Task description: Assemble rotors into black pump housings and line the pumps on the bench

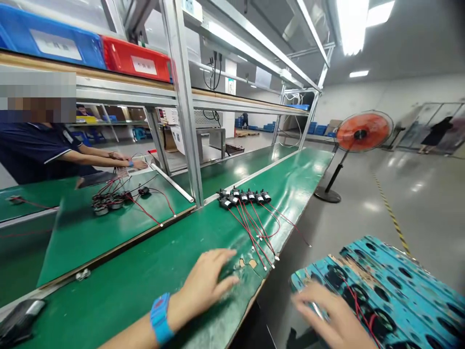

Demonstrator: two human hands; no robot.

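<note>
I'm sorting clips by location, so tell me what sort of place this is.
Probably a factory assembly workshop: wired black parts lie on a long green workbench, a turquoise tray with rows of holes stands beside it, and a labelled red bin sits above.

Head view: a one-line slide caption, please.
Left hand over green bench, right hand by blue tray, wired black parts clustered beyond.

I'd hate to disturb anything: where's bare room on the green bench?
The glossy green bench is bare between the black object at lower left and the blue wristband, and beyond the small black cylindrical parts toward its far end. It is crowded where those parts trail thin red wires, ahead of the left hand.
</note>
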